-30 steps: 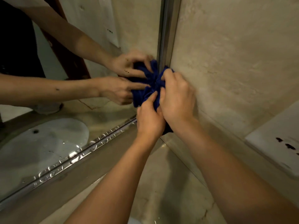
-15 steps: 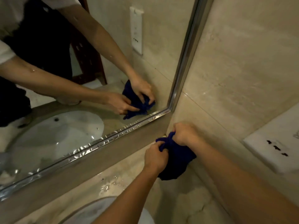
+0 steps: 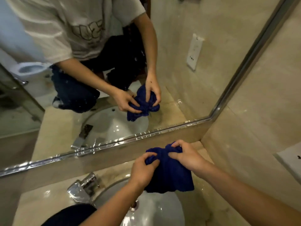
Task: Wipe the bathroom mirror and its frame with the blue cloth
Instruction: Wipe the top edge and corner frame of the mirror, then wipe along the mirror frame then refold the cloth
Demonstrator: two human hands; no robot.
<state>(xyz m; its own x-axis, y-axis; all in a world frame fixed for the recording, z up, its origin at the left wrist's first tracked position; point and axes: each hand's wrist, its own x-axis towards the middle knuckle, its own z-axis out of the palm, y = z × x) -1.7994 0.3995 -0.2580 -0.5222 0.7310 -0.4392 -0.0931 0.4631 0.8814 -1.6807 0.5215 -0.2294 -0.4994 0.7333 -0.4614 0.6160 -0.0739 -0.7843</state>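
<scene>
Head view: left hand [image 3: 143, 168] and right hand [image 3: 187, 156] each pinched a bunched fold of the blue cloth [image 3: 169, 175], held over the basin [image 3: 156, 209], apart from the mirror [image 3: 114, 79]. Wringing could drip onto the frame [image 3: 114, 143]. A second earlier, the cloth pressed the frame's upright edge.

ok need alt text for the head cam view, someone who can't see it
Both hands, left hand and right hand, bunch a blue cloth above a white sink, off the mirror. The chrome frame runs just behind; a chrome faucet sits left.
</scene>
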